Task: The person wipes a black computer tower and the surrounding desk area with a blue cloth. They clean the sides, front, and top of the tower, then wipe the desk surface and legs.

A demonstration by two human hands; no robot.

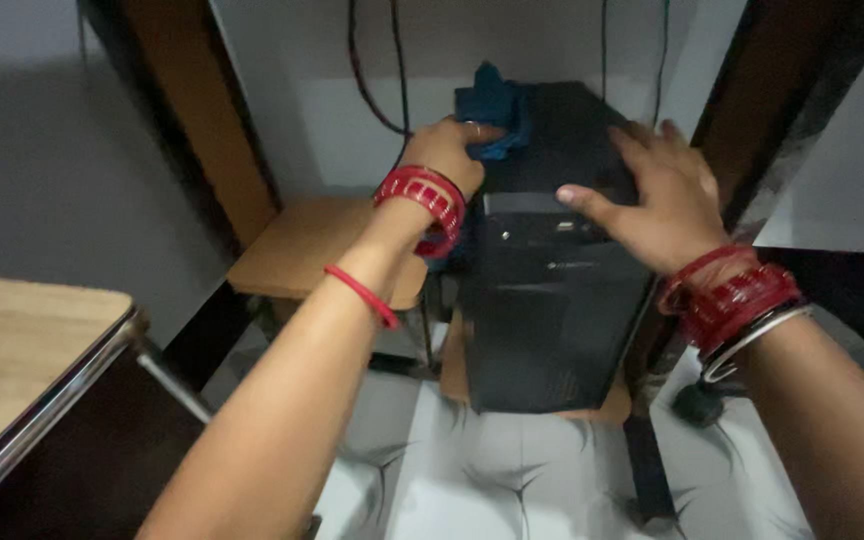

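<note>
Both forearms reach forward and down from the bottom edge, wrists stacked with red bangles.

Right hand (657, 195): flat, fingers spread and fully open, palm down on the top front of the black rectangular computer tower case (552, 290). Thumb points left along the top edge. Grips nothing, just presses on the case.

Left hand (444, 150): closed around a crumpled dark blue cloth (497, 110), held against the top left rear corner of the case. Thin red thread band sits further down that forearm.

Case stands upright on a low light-brown wooden board (607, 408) on the white marbled tile floor (492, 480), between the two hands and directly under them. The cloth lies on the case top, left of the right hand and well apart from it.

Near left: light wooden bench with metal edge (22, 350). Behind it, a small tan wooden shelf (302, 250) just left of the case, probably touching; too dim to tell.

Far: dark cables (377, 70) hanging down the white wall (282, 90) behind the case.
</note>
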